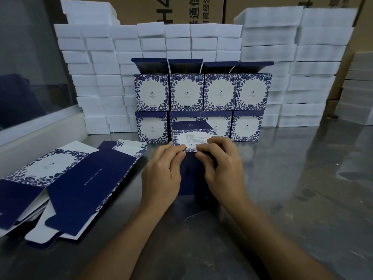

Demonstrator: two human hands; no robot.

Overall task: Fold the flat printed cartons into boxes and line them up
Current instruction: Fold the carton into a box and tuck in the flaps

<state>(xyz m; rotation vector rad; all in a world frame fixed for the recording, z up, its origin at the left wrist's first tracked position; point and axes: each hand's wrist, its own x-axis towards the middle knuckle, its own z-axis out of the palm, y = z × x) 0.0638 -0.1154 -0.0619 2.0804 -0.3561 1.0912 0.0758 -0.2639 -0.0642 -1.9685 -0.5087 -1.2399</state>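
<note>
A blue-and-white floral carton (192,136) lies between my hands at the middle of the metal table (292,188), partly folded, its dark blue flaps facing me. My left hand (161,174) pinches its near edge from the left. My right hand (220,168) grips the same edge from the right. Behind it, folded boxes (201,91) stand in two stacked rows, the upper row with lids raised. A loose pile of flat cartons (66,182) lies at my left.
White foam blocks (105,81) are stacked high behind and beside the boxes, with taller stacks (292,67) at the right. Brown shipping cartons (171,9) stand at the back. A window ledge (40,128) runs along the left.
</note>
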